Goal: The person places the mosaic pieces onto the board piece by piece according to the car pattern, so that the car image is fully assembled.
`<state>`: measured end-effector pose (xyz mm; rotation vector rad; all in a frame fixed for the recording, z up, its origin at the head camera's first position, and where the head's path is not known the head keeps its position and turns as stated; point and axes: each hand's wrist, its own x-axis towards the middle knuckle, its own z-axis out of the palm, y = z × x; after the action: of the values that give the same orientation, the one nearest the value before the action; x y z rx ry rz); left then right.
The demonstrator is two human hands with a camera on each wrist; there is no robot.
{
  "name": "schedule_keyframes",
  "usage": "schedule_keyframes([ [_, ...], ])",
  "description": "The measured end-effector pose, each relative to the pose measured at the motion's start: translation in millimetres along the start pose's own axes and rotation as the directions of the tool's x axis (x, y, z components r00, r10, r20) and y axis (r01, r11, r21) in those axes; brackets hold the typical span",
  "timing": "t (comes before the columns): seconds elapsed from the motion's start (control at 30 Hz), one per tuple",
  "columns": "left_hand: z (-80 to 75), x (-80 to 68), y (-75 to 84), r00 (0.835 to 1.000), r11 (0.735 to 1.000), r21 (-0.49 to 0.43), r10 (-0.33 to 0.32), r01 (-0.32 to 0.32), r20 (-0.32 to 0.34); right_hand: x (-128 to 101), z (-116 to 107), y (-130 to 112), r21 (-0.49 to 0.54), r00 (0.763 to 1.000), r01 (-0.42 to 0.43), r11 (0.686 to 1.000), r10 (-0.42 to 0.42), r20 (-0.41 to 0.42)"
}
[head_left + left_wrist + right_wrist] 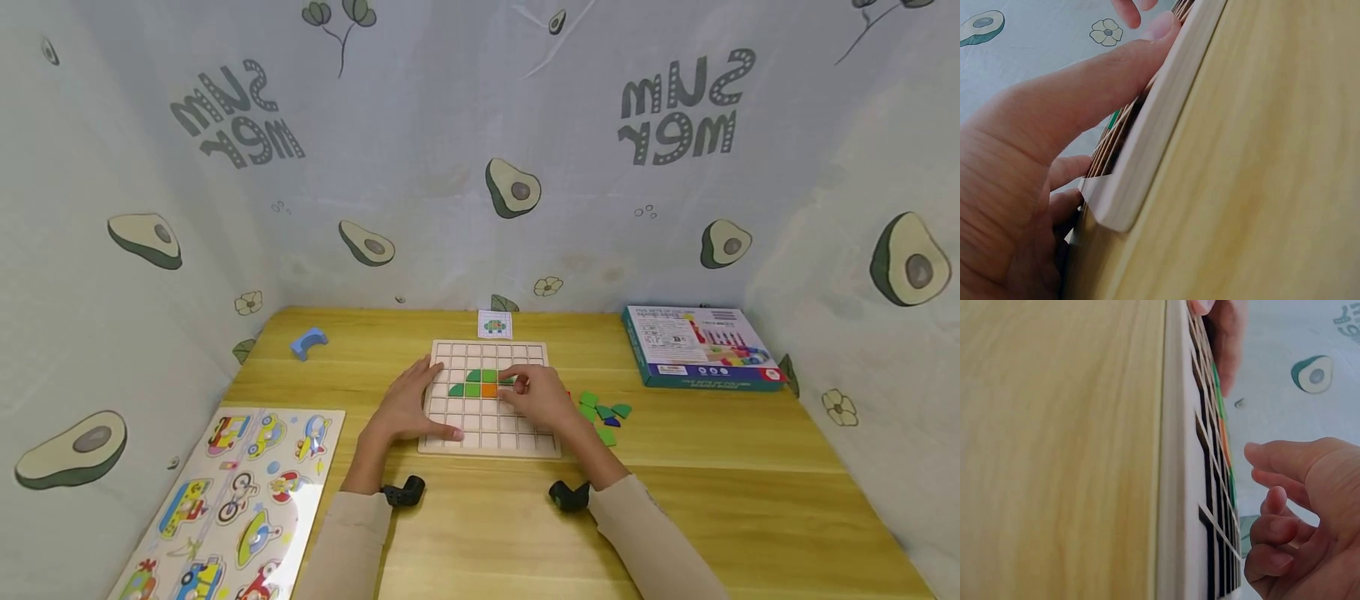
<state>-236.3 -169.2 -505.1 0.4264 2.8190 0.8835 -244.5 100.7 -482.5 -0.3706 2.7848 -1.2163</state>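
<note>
A person works at a pale wooden grid board on a wooden surface, its cells partly filled with light green squares, dark green curved pieces and an orange square. The left hand is spread along the board's left side, its thumb on the near left part and its fingertips at the far left edge. The right hand reaches over the cells right of the orange square, thumb and forefinger parted about a bit of dark green, the other fingers curled; whether they pinch that piece cannot be told.

The likeliest trouble is there: a fingertip or curled knuckle could nudge a neighboring tile out of its cell, and a piece let go off-center could come to rest askew on a grid ridge. A curved piece turned the wrong way would spoil the outline, with the small pattern card at the far side the apparent guide. If the left hand eased off, a sideways push could swing the board and jolt the tiles. Just right of the board, loose green pieces and a blue piece lie near the right forearm, where a careless pullback could sweep them farther across the surface.
</note>
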Motion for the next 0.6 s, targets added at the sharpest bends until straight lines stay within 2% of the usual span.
schedule_keyframes([
  [0.37,1.1,-0.8,-1.6,1.000,1.000,-0.011,0.010,-0.010,0.002,-19.8,-27.7,18.0,-0.008,0.999,-0.002,1.000,0.002,-0.048],
  [0.6,0.7,1.5,-2.7,1.000,1.000,-0.007,0.019,-0.019,-0.004,-27.1,-40.8,41.2,-0.056,0.997,0.004,0.998,-0.009,-0.079],
])
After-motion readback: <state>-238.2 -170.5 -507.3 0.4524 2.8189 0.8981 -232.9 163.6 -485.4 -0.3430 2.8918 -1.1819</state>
